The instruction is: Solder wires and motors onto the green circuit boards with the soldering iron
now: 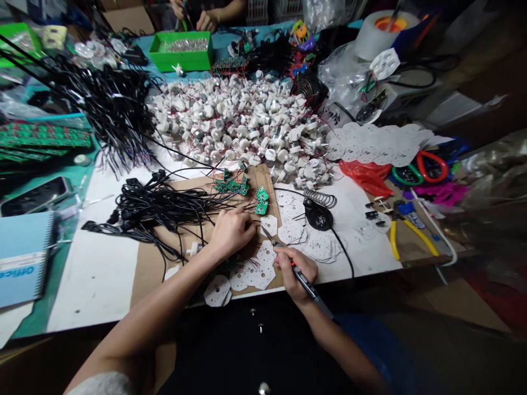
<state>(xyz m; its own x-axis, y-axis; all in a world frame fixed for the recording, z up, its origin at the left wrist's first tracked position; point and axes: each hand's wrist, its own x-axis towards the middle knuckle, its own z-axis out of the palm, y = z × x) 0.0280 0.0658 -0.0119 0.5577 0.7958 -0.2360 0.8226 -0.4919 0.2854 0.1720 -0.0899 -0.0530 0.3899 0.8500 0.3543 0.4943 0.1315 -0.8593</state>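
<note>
In my right hand (297, 270) is a soldering iron (307, 285), gripped like a pen, its tip pointing up and left over the cardboard. Just left of that tip, my left hand (233, 230) is closed with its fingers bent down; what they pinch is hidden. Small green circuit boards (262, 201) with thin wires lie just beyond my left hand. White perforated discs (257, 269) lie on the cardboard (154, 274) below and between my hands. A bundle of black cables (160, 203) stretches left of my left hand.
A large heap of white motor-like parts (247, 120) fills the table's middle. A black soldering stand (319, 215) with a coil is at right, yellow-handled pliers (411, 236) farther right. A notebook (24, 258) and phone (37, 196) lie left. Another person's hands (206, 21) work behind a green bin (181, 52).
</note>
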